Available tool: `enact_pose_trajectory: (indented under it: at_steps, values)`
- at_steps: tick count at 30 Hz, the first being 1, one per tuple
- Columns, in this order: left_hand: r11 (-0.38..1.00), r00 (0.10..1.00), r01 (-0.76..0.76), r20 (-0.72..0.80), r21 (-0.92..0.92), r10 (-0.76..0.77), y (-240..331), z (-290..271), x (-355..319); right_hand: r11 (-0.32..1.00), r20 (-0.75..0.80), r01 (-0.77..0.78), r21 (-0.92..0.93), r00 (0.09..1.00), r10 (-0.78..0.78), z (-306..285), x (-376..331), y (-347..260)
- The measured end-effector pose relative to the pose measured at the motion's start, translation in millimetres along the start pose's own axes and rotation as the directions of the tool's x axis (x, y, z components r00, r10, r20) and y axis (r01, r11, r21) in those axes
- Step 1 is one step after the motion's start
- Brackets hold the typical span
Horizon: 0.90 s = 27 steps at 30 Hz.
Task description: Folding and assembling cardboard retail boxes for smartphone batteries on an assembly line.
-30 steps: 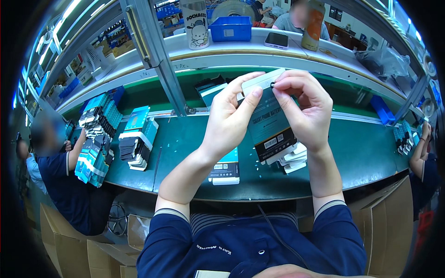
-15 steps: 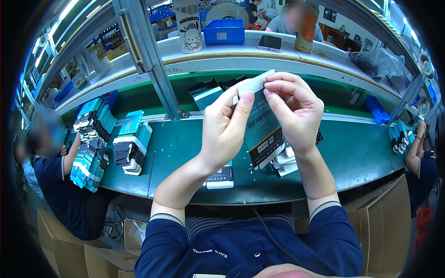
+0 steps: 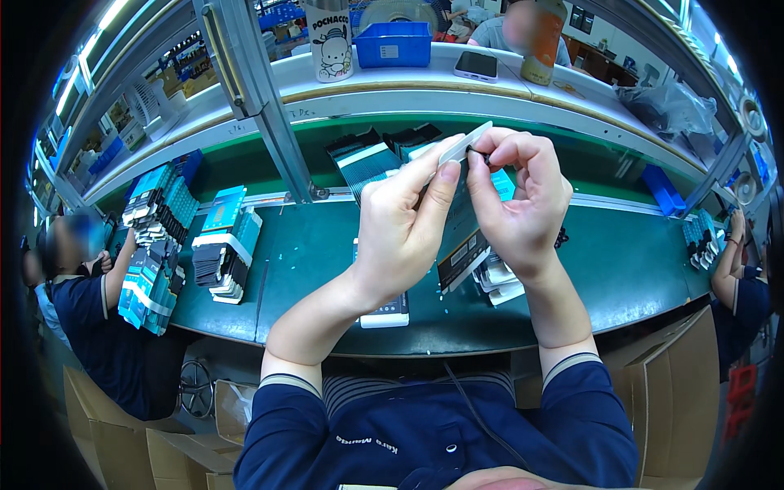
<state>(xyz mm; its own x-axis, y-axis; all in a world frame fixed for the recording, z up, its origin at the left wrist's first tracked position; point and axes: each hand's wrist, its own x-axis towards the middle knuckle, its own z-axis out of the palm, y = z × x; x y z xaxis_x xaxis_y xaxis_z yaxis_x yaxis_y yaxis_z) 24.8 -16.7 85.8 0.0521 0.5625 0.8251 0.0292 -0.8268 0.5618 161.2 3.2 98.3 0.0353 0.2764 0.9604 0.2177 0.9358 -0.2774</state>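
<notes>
My left hand [image 3: 406, 229] grips a thin, flat teal-and-black box [image 3: 464, 260] between thumb and fingers, tilted above the bench with its pale narrow edge upward. At the top of that box, thumb and index finger of my right hand [image 3: 527, 204] pinch a small black piece [image 3: 475, 153]; its exact kind is too small to make out. Beneath my right wrist lies a pile of similar boxes [image 3: 500, 286], partly covered. Another flat box [image 3: 385, 316] rests on the bench below my left wrist.
Banded stacks of teal cartons [image 3: 229, 245] stand on the green bench [image 3: 327, 261] at left. More cartons [image 3: 366, 169] lie behind my hands. A shelf holds a blue bin [image 3: 394, 46], a phone [image 3: 476, 65] and bottles. People sit at both sides; cardboard boxes [image 3: 674, 392] flank me.
The fingers of my right hand have curled in, and a small black piece now shows between them at the box's top. My left hand keeps its grip, and the box has turned slightly.
</notes>
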Motion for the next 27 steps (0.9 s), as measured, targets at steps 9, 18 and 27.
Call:
enact_pose_trajectory:
  at_steps: [9,18,27]
  values:
    - [0.939,0.993,-0.114,0.065,0.326,0.098,3,2,-4,0.991,0.185,-0.073,-0.108,0.978,0.092,-13,7,-11]
    - [0.906,0.957,-0.279,0.175,0.319,0.233,34,-7,-2,0.946,0.104,-0.212,0.247,0.976,0.191,-26,15,-19]
    - [0.909,0.941,0.196,0.332,-0.368,-0.068,44,-27,2,0.496,0.467,-0.544,0.677,0.838,0.282,-30,10,-28]
